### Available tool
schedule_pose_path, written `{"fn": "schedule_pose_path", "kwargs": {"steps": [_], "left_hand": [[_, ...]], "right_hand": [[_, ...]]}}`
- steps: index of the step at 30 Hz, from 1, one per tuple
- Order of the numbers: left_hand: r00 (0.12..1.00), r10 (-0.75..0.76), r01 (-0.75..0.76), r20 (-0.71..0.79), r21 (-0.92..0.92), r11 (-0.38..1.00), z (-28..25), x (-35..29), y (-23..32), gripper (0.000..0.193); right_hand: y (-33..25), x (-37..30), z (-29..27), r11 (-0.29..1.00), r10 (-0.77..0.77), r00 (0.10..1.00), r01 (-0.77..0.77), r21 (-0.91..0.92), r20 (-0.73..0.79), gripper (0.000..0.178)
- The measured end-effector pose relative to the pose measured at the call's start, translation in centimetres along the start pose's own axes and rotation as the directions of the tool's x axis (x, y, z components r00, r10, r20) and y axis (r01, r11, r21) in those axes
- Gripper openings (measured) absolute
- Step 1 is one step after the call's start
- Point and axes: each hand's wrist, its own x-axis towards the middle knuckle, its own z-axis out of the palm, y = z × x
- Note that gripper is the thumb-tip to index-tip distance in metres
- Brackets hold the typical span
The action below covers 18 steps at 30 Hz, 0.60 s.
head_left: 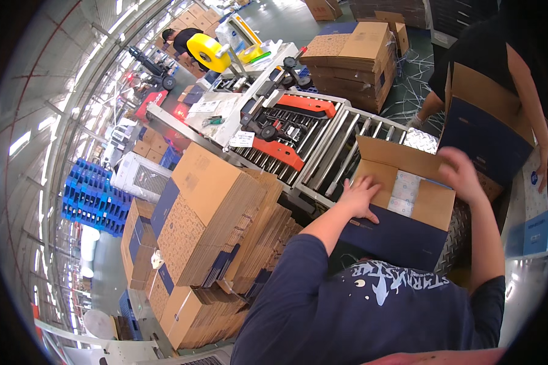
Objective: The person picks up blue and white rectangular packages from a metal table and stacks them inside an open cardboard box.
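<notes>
In front of me a carton [402, 234], navy blue outside and brown inside, stands with its far flap [396, 155] raised. White packs with a pale print [404, 193] lie inside it. My left hand [360, 198] rests on the carton's left edge, fingers spread, thumb toward the near wall. My right hand [460, 173] is over the right end of the carton, beside the raised flap. Its fingers are bent and somewhat blurred, so whether they grip the cardboard cannot be made out.
A roller conveyor [347, 155] leads left to a taping machine with orange-red guides [277, 152] and a yellow tape roll [208, 52]. Stacks of flat cartons [210, 222] stand at my left. On the right, a co-worker's arm [533, 109] reaches past another open carton [481, 143].
</notes>
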Motion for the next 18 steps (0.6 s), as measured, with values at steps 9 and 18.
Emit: {"fn": "schedule_pose_path", "kwargs": {"steps": [9, 18], "left_hand": [[0.975, -0.165, -0.039, -0.147, -0.850, 0.526, 7.5, 3.7, -8.1, 0.071], [0.922, -0.205, -0.034, -0.328, -0.595, 0.803, -2.3, 20.5, -18.7, 0.077]], "right_hand": [[6.3, -10.8, 6.8, 0.795, 0.001, 0.990, 0.083, -0.600, 0.138, 0.069], [3.0, 1.1, 16.2, 0.764, 0.298, 0.951, -0.290, -0.577, -0.084, 0.083]]}}
